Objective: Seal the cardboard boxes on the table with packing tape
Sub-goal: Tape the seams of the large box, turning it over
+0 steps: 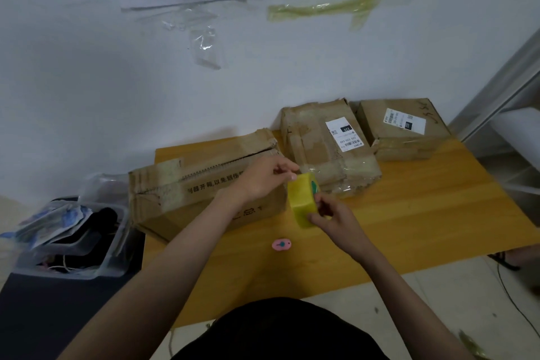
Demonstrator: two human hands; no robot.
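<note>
A yellow roll of packing tape (302,199) is held upright above the wooden table (409,213). My right hand (333,218) grips its lower side. My left hand (264,177) pinches at the top edge of the roll, where the tape end is; the tape end itself is too thin to see. Right behind the hands lies a long worn cardboard box (187,193) with its top flaps partly raised. A second box (327,146) with a white label sits behind the roll, and a third labelled box (403,128) stands at the back right.
A small pink cutter (281,244) lies on the table in front of the hands. A clear plastic bin (70,242) with bags and cables stands left of the table. Strips of yellowish tape (330,6) stick to the wall behind.
</note>
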